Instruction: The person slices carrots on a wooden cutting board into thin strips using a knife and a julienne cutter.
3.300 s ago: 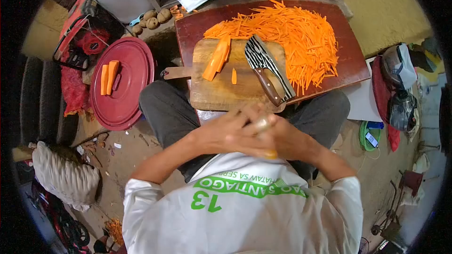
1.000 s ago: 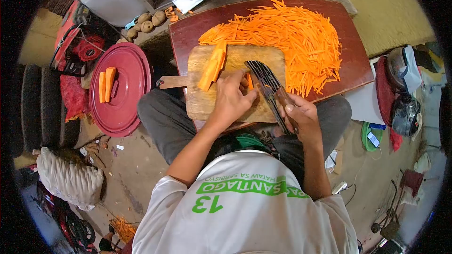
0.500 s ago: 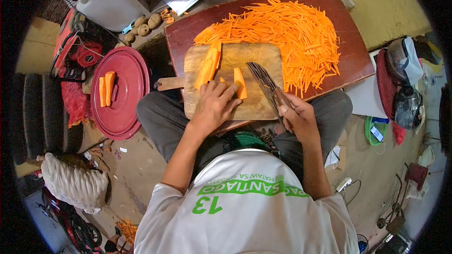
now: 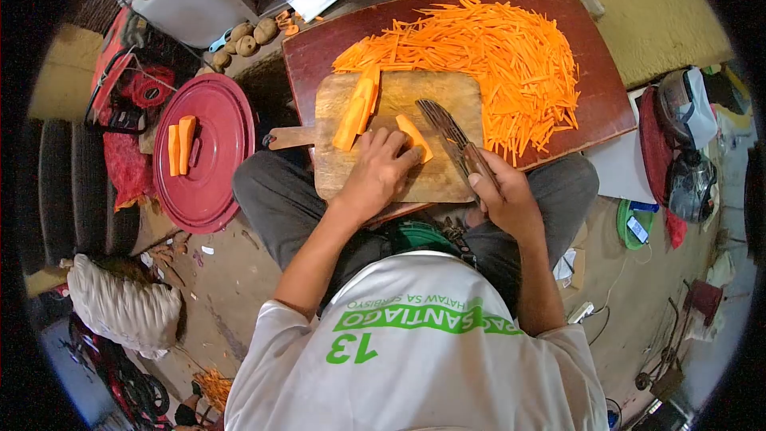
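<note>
My left hand (image 4: 378, 172) rests on the wooden cutting board (image 4: 335, 179), fingers bent and closed around the near end of a carrot piece (image 4: 414, 137). Part of that piece is hidden under the fingertips. Just beyond this hand, several carrot slices (image 4: 358, 108) lie stacked at the board's left side. My right hand (image 4: 507, 198) is wrapped round the handle of a knife (image 4: 447, 129). Its dark blade, with bits of orange on it, is over the right part of the board, apart from the carrot piece.
A big heap of carrot strips (image 4: 523, 64) covers much of the red table (image 4: 602, 108) behind and right of the board. Two carrot pieces (image 4: 181, 146) lie on a red round lid (image 4: 214, 199) at left. Several potatoes (image 4: 254, 37) sit beyond. A green basket (image 4: 632, 227) stands at right.
My left hand has shifted slightly right and nearer me, and the carrot piece under it has turned to a slant. The knife stays almost where it was.
</note>
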The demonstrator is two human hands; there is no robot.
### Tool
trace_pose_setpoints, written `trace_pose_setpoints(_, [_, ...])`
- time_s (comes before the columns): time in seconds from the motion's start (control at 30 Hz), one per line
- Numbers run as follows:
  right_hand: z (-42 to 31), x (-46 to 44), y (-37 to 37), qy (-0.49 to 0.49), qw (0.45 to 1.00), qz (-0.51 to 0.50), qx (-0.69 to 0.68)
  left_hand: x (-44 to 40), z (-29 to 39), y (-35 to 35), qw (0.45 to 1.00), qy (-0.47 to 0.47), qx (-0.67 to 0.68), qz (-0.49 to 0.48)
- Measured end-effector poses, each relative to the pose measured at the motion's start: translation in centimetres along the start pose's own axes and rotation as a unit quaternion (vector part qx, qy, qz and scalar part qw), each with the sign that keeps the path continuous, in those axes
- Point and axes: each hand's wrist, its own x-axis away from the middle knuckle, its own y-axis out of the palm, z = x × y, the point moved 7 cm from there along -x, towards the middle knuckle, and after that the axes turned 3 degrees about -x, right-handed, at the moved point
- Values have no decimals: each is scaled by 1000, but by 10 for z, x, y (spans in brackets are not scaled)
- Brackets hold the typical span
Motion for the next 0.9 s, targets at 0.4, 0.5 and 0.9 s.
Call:
trace_pose_setpoints(0.4, [-35, 11, 21, -81, 987, -43, 134, -6, 2, 8, 1000, 0, -4, 1])
trace_pose_setpoints(0.5, [-38, 20, 21, -88, 986, -41, 138, -7, 3, 8, 1000, -8, 11, 9])
trace_pose_setpoints(0.9, [-42, 24, 26, 0, 971, -83, 222, -13, 0, 6, 999, 8, 54, 3])
